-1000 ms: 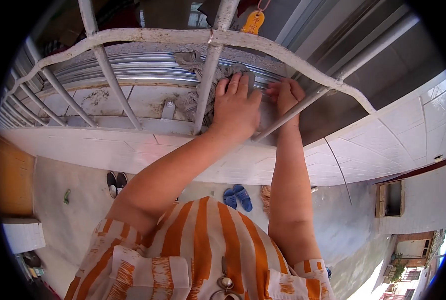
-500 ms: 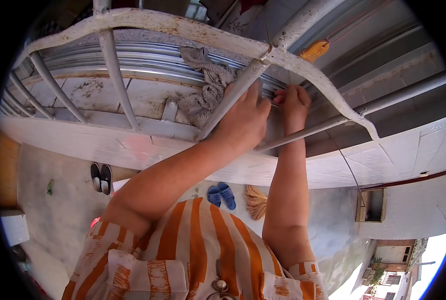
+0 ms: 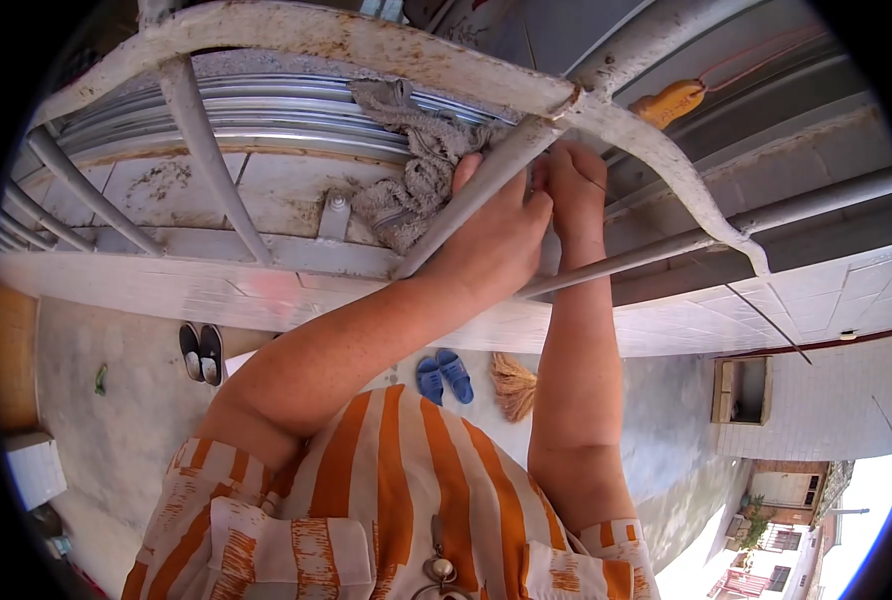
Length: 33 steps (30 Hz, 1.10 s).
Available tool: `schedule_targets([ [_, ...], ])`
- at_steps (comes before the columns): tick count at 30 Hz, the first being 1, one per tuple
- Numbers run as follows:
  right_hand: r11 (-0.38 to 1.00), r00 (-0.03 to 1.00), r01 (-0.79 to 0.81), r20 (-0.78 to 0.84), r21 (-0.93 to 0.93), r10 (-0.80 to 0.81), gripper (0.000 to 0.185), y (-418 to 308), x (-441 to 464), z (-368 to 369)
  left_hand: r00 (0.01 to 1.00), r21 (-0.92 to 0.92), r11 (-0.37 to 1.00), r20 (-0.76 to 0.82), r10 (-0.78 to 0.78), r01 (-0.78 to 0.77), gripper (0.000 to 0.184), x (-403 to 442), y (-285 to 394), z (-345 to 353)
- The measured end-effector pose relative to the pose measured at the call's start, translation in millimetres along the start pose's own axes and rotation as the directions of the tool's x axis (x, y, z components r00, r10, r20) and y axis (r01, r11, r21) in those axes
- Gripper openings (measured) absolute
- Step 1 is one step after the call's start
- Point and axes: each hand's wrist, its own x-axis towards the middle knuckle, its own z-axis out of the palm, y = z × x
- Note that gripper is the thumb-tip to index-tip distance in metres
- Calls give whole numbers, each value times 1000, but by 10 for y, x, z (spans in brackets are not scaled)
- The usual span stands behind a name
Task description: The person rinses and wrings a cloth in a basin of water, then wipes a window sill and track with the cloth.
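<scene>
A person in an orange-and-white striped shirt [image 3: 396, 490] reaches both arms past a weathered white metal grille [image 3: 386, 48] to a window's sliding tracks, where a crumpled grey cloth [image 3: 416, 175] lies across the silvery rails [image 3: 256, 105] and spills onto the tiled sill [image 3: 171, 190]. The left hand [image 3: 498, 232], its fingers bent and partly hidden behind a slanting bar, is at the right-hand end of the cloth; whether it grips the fabric cannot be told. The right hand [image 3: 575, 185], fingers curled inward, is close against the left, and what it may hold, if anything, is out of sight. The cloth's upper end rests on the rails and its lower folds bunch beside a bolt [image 3: 336, 200] fixed near the sill's front edge, where dark grime marks the white tiles. To the right of the hands, an orange tag [image 3: 671, 100] hangs from a reddish cord. Below, on the grey floor [image 3: 131, 430], a pair of dark shoes [image 3: 211, 352] stands at left, well apart from blue slippers [image 3: 454, 375], while a straw broom [image 3: 513, 387] shows between the slippers and the right forearm.
</scene>
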Motion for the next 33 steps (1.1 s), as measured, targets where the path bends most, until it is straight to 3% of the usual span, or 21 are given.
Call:
schedule_targets([
  [5,999,999,-1,38,49,0,16,-18,-4,4,999,-26,1000,-48,1,-2,33,-5,-1,11],
  [8,993,999,-49,10,110,48,14,-29,-50,-35,1000,-1,1000,0,-11,11,33,-3,6,-15],
  [11,983,991,-59,-111,174,79,14,6,-47,-103,999,23,1000,46,-10,9,32,-1,11,-40],
  [16,1000,999,-9,-42,-28,8,17,75,56,-131,998,15,1000,60,-17,17,29,12,22,-41],
  [19,995,999,-43,26,-90,45,18,-51,21,-55,999,17,1000,39,-19,18,30,17,26,-20],
  [23,999,999,-2,43,-43,4,18,39,39,-125,998,-14,999,45,-38,39,30,4,14,4],
  [25,996,999,-35,-5,78,35,18,56,20,-182,998,-30,998,30,-49,50,31,7,17,-7],
  [28,998,997,-20,-73,64,25,18,84,-4,-220,998,-16,999,41,-40,41,32,8,11,-7],
  [32,999,998,-52,-34,6,52,18,63,81,-173,998,-29,999,53,-36,37,32,4,16,-18],
  [33,996,1000,-15,-5,-87,15,19,61,110,-160,998,-18,999,47,-35,36,33,2,16,-12],
])
